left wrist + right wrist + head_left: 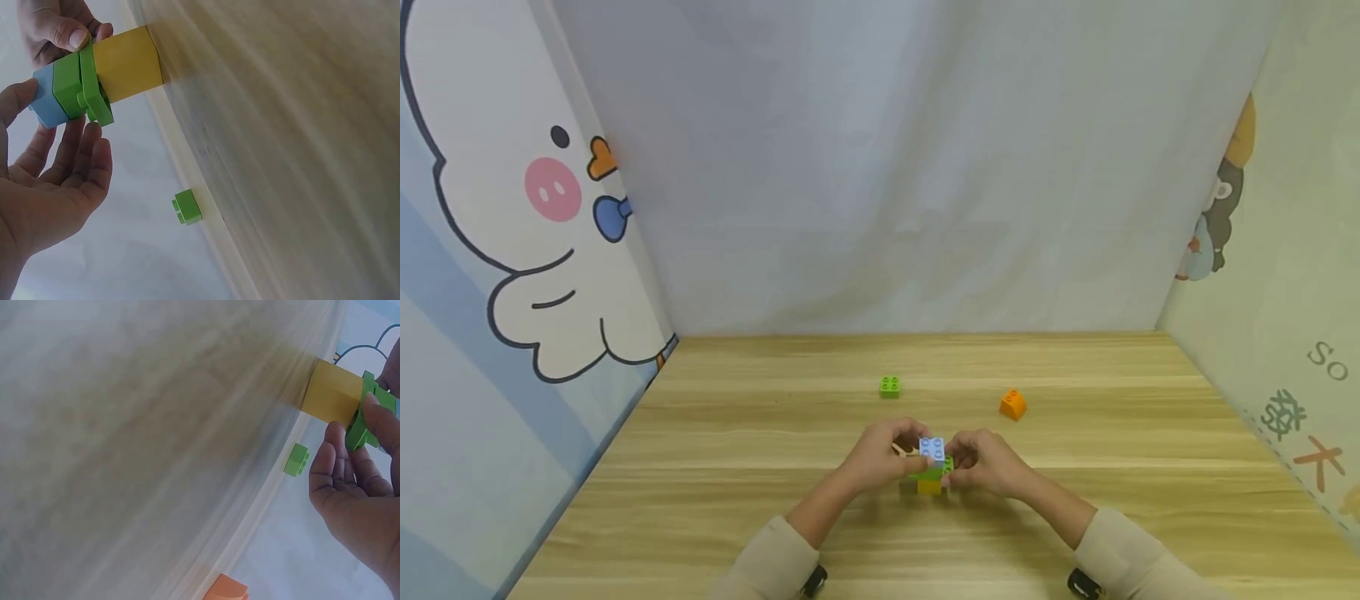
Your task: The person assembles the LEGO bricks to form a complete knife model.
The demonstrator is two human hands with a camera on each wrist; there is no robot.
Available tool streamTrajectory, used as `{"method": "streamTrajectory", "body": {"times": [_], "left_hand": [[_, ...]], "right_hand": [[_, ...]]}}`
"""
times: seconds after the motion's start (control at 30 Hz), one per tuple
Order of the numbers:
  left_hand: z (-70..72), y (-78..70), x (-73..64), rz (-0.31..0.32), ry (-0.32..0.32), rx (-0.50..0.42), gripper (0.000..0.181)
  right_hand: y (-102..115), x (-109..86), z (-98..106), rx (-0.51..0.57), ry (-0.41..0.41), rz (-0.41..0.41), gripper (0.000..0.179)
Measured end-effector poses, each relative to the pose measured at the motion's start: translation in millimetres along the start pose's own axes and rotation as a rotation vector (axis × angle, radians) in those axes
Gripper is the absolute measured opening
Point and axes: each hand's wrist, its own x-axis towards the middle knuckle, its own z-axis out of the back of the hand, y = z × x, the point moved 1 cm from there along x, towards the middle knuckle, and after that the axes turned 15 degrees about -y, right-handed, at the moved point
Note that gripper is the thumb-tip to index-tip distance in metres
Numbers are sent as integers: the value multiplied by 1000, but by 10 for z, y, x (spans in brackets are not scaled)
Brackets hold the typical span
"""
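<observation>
A small stack of toy building bricks stands on the table between both hands. At its base is a yellow block (128,65), then a thin green plate (94,87), a green brick (67,84) and a light blue brick (932,448) on top. My left hand (883,454) pinches the blue brick, thumb on its near side, with other fingers behind partly hidden. From the right side, my right hand (992,463) pinches the green plate, which juts out past the stack; its thumb lies on the plate's edge.
On the wooden table (760,467), a loose green brick (890,387) lies behind the stack. An orange sloped brick (1013,405) lies behind and to the right. A pale curtain (887,167) hangs at the back, with printed panels at both sides.
</observation>
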Motion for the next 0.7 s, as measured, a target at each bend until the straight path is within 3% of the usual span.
{"method": "streamTrajectory", "body": {"times": [0.33, 0.7], "left_hand": [[19, 37, -11, 14, -2, -5, 23], [29, 77, -30, -90, -6, 9, 22]], "right_hand": [[-11, 42, -16, -10, 9, 12, 30], [-22, 50, -19, -17, 19, 25, 30]]}}
